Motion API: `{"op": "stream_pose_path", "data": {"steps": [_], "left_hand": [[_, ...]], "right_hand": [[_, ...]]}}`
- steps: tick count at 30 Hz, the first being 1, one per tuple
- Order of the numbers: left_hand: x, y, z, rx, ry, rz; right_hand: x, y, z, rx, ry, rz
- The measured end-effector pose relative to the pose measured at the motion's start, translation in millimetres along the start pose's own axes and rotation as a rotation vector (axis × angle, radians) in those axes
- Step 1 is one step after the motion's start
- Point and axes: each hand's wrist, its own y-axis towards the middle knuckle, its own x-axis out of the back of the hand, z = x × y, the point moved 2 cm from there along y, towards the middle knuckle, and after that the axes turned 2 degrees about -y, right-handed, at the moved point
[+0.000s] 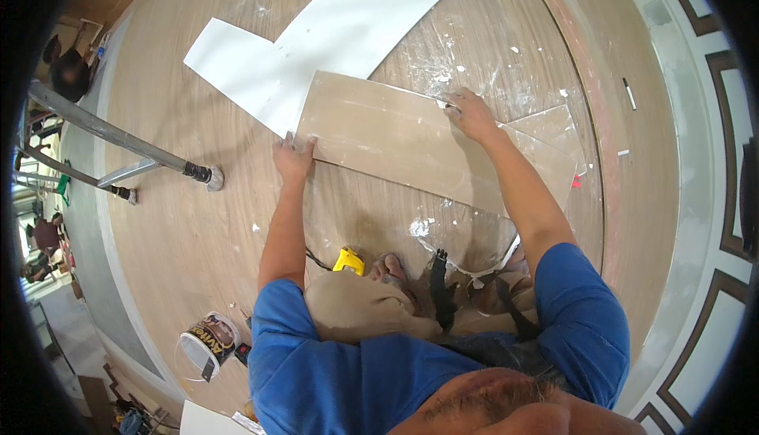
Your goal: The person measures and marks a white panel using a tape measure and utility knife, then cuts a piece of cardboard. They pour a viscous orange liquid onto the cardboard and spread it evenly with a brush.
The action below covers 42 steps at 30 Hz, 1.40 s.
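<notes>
A long tan-faced piece of board point(403, 138), probably gypsum board, lies before me at a slant. My left hand point(292, 159) grips its left end, thumb on the face and fingers at the edge. Farther right, my right hand point(472, 116) holds its far edge, the fingertips partly hidden there. The board's left end overlaps a large white sheet point(332, 38) with a stepped outline. Beneath its right end, another tan offcut point(551, 130) sticks out. A yellow tape measure point(348, 262) rests on the floor by my foot.
A metal ladder or scaffold leg point(130, 141) stands at left. A paint bucket point(209, 343) with a scraper sits at lower left. White crumbs point(420, 227) litter the wood-look floor point(356, 210). A marker point(629, 94) lies near the panelled wall point(726, 156). People are in the left background.
</notes>
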Motion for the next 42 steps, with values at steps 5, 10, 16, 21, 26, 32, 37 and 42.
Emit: {"op": "stream_pose_path", "data": {"steps": [5,10,16,21,26,32,37,42], "left_hand": [[-3.6,6.1,4.2,-0.004,0.046,0.018],[1.5,10.0,6.2,0.031,0.000,0.057],[-9.2,11.7,16.3,0.052,-0.049,0.042],[-14.4,15.7,26.7,0.054,-0.115,0.040],[-11.2,11.2,23.0,0.008,-0.092,0.038],[-4.5,7.0,16.9,-0.013,-0.128,0.011],[1.5,1.1,14.5,0.034,-0.171,0.018],[3.9,-2.0,10.9,0.042,-0.177,-0.015]], "right_hand": [[-9.5,8.6,-13.6,0.063,-0.236,0.106],[1.5,-33.2,-118.6,-0.340,-0.122,-0.304],[100.1,-24.2,-210.7,-0.702,0.099,-0.603],[38.6,30.4,-81.4,-0.365,0.099,-0.121],[-12.8,37.5,6.4,-0.152,-0.080,0.081],[-33.3,52.8,7.1,-0.154,-0.300,0.163],[-35.2,53.9,27.6,-0.214,-0.227,0.065],[-34.1,47.8,24.8,-0.322,-0.230,0.120]]}}
